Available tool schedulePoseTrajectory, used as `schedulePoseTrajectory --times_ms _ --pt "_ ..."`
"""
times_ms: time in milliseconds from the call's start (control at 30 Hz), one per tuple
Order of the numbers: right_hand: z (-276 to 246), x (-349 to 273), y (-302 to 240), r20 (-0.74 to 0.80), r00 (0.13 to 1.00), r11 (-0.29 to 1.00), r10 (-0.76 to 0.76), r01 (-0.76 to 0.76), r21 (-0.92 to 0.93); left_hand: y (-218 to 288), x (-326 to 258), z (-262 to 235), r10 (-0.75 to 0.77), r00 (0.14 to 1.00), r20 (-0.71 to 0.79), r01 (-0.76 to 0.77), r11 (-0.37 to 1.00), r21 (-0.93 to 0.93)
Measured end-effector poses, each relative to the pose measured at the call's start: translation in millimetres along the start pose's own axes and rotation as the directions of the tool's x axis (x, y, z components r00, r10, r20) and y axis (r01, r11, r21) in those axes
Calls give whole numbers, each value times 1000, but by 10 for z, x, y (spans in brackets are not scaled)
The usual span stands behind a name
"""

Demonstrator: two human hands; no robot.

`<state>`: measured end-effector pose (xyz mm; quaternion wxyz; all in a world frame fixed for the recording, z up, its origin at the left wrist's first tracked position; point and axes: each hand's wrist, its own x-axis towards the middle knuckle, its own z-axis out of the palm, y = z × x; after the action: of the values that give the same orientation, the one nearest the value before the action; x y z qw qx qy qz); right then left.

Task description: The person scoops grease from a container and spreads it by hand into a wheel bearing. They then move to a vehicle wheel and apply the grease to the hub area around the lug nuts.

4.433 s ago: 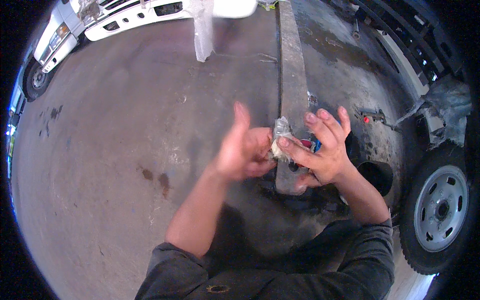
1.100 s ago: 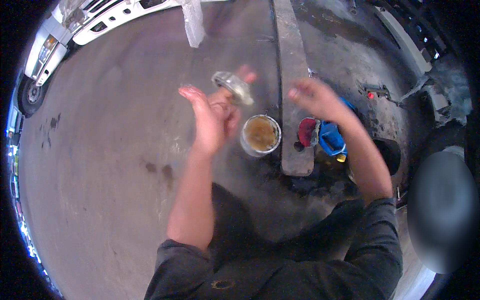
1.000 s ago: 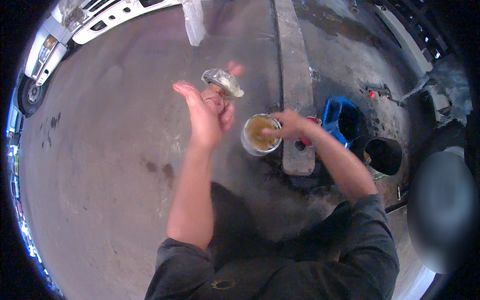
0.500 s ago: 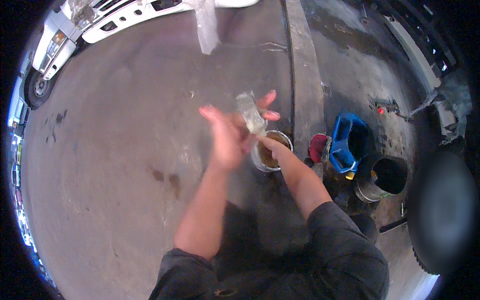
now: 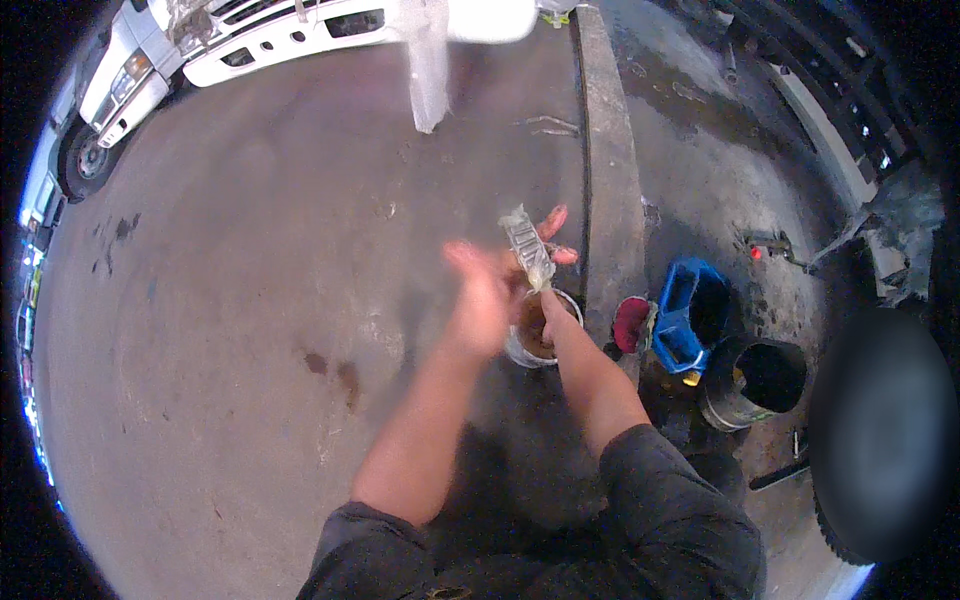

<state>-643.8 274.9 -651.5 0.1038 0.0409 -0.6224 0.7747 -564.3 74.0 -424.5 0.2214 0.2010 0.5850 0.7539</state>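
Observation:
What looks like a roller bearing, pale grey with a row of slanted ridges and smeared with grease, is held tilted in front of me. My right hand grips its near end. On the bearing's left side my left hand faces it, thumb raised and spread, blurred by motion. Reddish, greasy fingertips show past the bearing's right edge; whose hand they belong to I cannot tell for sure. Directly below stands a round white bucket of brown, grease-like stuff, partly covered by my hands and right forearm.
A red round thing, a blue jug with a yellow cap and a dark-mouthed can stand to the right, near a tyre. A raised concrete strip runs along the floor. A white truck front is at the far left.
My hands and the bearing sit slightly lower and further right in the picture. The left hand has come nearer the bearing. The surroundings have shifted down as the view tipped upward.

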Motion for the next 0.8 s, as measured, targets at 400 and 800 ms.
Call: schedulePoseTrajectory --times_ms 400,800 --pt "75 -1099 -935 -186 971 980 151 -171 -97 51 -8 -5 -11 1000 -6 10 991 -137" --pt "879 -1205 -3223 526 805 -247 -273 470 -847 333 -248 365 -76 995 66 83 991 -103"
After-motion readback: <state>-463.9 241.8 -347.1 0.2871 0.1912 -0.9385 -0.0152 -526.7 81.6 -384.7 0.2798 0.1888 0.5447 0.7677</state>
